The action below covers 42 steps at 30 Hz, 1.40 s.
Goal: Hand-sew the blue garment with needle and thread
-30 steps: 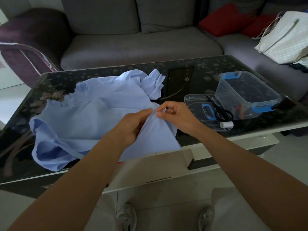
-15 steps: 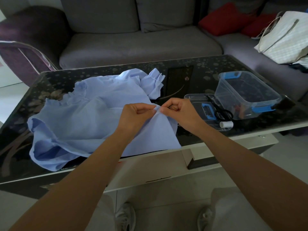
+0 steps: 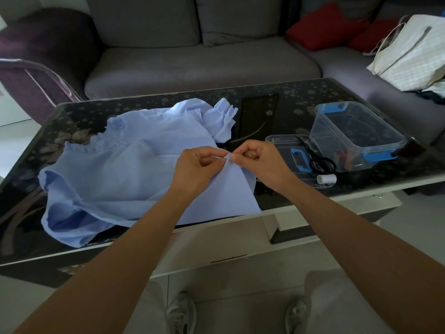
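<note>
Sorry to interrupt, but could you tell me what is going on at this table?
A person seated at a dark glass table is working on a blue garment spread across it. The left hand and right hand pinch a raised fold of the fabric between them, close together. A needle is too small to make out. To the right lie scissors, a spool of white thread and a clear box.

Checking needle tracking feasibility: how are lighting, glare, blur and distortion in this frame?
Head view: dim, even light; glossy table shows dull reflections, no blown glare; wide-angle bows the table edge and stretches the forearms; left hand and right hand pinching the blue garment look sharp, yet no needle is resolvable.
</note>
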### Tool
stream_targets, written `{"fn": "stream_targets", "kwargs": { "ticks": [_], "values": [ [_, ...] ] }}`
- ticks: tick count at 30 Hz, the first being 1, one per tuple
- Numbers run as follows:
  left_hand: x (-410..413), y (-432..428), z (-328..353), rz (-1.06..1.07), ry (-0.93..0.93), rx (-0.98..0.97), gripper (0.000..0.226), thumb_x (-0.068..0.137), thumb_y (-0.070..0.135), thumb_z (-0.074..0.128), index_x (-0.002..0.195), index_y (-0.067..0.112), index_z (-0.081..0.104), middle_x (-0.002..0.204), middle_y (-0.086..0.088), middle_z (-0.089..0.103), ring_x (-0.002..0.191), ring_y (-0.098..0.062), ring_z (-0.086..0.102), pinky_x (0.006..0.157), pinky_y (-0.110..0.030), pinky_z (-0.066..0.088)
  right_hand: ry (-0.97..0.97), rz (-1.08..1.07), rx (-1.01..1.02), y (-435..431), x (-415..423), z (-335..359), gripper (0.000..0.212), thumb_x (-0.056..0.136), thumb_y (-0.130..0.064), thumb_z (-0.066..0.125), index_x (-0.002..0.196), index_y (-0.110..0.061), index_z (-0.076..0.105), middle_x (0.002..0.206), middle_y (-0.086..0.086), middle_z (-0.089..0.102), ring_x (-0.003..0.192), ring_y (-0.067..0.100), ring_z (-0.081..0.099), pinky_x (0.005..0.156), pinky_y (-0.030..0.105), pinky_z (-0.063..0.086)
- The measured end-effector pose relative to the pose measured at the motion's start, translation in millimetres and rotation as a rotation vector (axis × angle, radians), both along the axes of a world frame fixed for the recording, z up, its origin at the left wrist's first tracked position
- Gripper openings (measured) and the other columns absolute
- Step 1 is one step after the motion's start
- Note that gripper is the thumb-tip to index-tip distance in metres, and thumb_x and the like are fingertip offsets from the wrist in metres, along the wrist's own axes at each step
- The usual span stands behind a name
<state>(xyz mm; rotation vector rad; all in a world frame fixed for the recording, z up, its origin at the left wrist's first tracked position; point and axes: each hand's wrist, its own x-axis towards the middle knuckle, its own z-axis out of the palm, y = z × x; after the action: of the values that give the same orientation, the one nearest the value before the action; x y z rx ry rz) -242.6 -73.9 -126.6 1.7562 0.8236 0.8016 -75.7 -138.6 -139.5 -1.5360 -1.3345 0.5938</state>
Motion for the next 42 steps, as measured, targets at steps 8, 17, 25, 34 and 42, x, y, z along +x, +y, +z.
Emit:
{"fn": "stream_targets", "kwargs": {
  "ticks": [8, 17, 25, 34, 42],
  "values": [
    [3.3, -2.7, -0.5, 0.037, -0.039, -0.005, 0.01, 0.089, 0.016, 0.07, 0.095, 0.018, 0.077, 0.09, 0.003, 0.076, 0.085, -0.009, 0.071, 0.079, -0.018, 0.055, 0.019, 0.009, 0.012, -1.5, -3.3, 2.7, 0.005, 0.088, -0.022, 0.068, 0.089, -0.017, 0.067, 0.083, 0.026, 0.066, 0.081, 0.043, 0.06, 0.071, 0.028, 0.052],
    [3.7, -2.2, -0.2, 0.044, -0.006, -0.018, 0.015, 0.09, 0.012, 0.067, 0.102, 0.011, 0.076, 0.093, -0.001, 0.075, 0.083, -0.005, 0.07, 0.078, -0.013, 0.054, 0.027, -0.019, -0.016, -0.7, -2.1, -0.1, 0.007, 0.089, -0.02, 0.068, 0.094, -0.015, 0.065, 0.076, 0.012, 0.066, 0.068, 0.022, 0.061, 0.067, 0.009, 0.048],
    [3.9, -0.8, 2.3, -0.026, 0.079, 0.045, 0.015, 0.082, 0.024, 0.076, 0.094, 0.015, 0.075, 0.087, 0.002, 0.074, 0.079, -0.007, 0.069, 0.071, -0.012, 0.052, 0.036, 0.0, 0.001, -1.7, -1.0, 1.6, 0.003, 0.088, -0.018, 0.069, 0.085, -0.019, 0.067, 0.075, 0.011, 0.068, 0.066, 0.013, 0.062, 0.068, 0.013, 0.05],
    [-2.3, 4.9, 2.8, 0.061, -0.044, -0.039, 0.002, 0.085, 0.014, 0.074, 0.086, 0.013, 0.075, 0.081, -0.002, 0.074, 0.075, -0.007, 0.069, 0.072, -0.014, 0.052, 0.05, 0.082, -0.042, -6.4, -0.2, 4.1, 0.011, 0.087, -0.017, 0.07, 0.097, -0.015, 0.065, 0.056, 0.007, 0.053, 0.05, 0.013, 0.044, 0.056, 0.013, 0.041],
    [-3.8, 8.3, 0.4, 0.072, -0.024, 0.041, 0.008, 0.088, 0.016, 0.071, 0.092, 0.011, 0.075, 0.089, -0.005, 0.073, 0.085, -0.016, 0.068, 0.082, -0.024, 0.054, 0.048, 0.052, -0.028, -4.7, -1.9, 4.0, 0.004, 0.088, -0.018, 0.069, 0.085, -0.017, 0.067, 0.074, 0.022, 0.064, 0.073, 0.042, 0.059, 0.067, 0.021, 0.05]
  ]
}}
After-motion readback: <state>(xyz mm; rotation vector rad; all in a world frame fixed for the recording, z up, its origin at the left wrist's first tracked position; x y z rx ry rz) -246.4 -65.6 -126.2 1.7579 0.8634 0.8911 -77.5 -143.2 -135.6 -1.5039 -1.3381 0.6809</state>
